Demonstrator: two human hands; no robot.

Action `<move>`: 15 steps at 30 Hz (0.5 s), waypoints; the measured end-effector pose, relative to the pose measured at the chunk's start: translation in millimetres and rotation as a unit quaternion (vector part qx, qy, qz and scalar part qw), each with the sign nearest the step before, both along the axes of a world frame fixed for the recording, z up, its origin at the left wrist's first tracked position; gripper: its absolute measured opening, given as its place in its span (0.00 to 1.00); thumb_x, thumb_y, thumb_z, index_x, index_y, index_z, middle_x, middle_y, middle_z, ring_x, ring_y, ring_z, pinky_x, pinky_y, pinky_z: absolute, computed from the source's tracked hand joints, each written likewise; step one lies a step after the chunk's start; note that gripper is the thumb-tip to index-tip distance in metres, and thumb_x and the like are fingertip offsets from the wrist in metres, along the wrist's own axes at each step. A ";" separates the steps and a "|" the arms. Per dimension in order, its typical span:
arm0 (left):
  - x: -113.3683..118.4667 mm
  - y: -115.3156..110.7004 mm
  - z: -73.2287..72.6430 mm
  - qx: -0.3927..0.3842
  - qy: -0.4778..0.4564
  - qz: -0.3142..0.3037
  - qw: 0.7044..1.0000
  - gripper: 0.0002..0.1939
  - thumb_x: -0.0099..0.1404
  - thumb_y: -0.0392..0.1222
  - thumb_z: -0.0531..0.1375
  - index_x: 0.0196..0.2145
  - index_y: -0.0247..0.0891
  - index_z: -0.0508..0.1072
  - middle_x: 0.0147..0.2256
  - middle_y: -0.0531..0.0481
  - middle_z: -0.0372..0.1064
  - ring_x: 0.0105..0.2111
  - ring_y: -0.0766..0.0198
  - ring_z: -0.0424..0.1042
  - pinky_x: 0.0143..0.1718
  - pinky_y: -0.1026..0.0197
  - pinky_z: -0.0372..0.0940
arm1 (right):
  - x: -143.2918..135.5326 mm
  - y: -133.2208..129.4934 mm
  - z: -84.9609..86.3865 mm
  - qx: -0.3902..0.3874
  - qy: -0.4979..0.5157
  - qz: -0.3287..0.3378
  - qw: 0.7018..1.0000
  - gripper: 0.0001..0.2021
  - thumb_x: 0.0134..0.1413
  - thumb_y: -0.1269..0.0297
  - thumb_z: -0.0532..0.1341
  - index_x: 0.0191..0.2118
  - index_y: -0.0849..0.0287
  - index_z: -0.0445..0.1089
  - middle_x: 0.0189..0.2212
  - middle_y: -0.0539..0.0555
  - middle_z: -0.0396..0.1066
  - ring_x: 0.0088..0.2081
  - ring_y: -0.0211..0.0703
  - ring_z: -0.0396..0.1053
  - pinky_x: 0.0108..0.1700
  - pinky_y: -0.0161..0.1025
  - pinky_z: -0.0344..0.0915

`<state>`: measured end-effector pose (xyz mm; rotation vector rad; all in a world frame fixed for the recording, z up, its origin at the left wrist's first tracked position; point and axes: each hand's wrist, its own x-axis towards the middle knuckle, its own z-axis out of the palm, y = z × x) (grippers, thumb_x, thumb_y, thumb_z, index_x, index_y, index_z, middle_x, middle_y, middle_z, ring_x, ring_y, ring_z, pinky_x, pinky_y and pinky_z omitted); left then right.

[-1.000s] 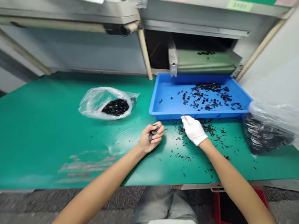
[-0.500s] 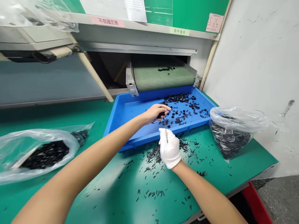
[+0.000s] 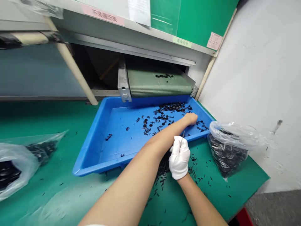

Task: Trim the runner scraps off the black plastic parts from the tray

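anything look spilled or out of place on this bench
Yes: small black bits lie loose on the green table, in front of the blue tray. They look spilled, since other black parts sit inside the tray.

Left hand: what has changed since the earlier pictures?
The left hand, above the table clutching dark pieces a second ago, has moved forward and right over the blue tray; its grip is now hidden. The gloved right hand still holds its thin tool. Tray and belt look unmoved.
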<state>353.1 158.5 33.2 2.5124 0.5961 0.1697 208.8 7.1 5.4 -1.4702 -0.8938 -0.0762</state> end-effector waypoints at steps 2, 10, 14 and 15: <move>-1.9 -2.7 0.5 0.009 0.000 -0.001 1.000 0.18 0.67 0.45 0.57 0.52 0.35 0.67 0.50 0.42 0.66 0.46 0.57 0.69 0.46 0.49 0.68 | 2.6 0.3 0.8 0.000 -0.005 -0.012 1.000 0.13 0.63 0.59 0.48 0.37 0.58 0.66 0.21 0.50 0.65 0.21 0.39 0.64 0.27 0.36 0.65; -49.4 -16.3 14.4 0.063 -0.001 0.035 0.997 0.18 0.67 0.45 0.58 0.51 0.35 0.68 0.50 0.43 0.66 0.46 0.56 0.70 0.45 0.50 0.68 | 1.5 -1.0 -1.5 -0.002 -0.017 0.032 0.999 0.14 0.62 0.58 0.49 0.38 0.59 0.68 0.22 0.50 0.65 0.23 0.39 0.65 0.31 0.37 0.66; -84.2 -13.6 51.7 0.084 -0.012 0.079 0.993 0.15 0.67 0.43 0.57 0.48 0.32 0.70 0.47 0.42 0.68 0.45 0.57 0.70 0.45 0.51 0.67 | 4.3 1.1 1.1 -0.003 0.049 0.048 0.998 0.16 0.63 0.57 0.48 0.40 0.61 0.67 0.21 0.47 0.62 0.23 0.37 0.64 0.33 0.35 0.65; -95.4 -11.0 62.9 0.087 -0.022 0.096 0.991 0.12 0.67 0.40 0.56 0.43 0.29 0.72 0.44 0.39 0.70 0.44 0.56 0.70 0.46 0.53 0.66 | 4.8 2.0 1.8 -0.002 0.074 0.051 0.996 0.16 0.64 0.57 0.47 0.42 0.61 0.67 0.21 0.47 0.62 0.24 0.36 0.63 0.32 0.35 0.65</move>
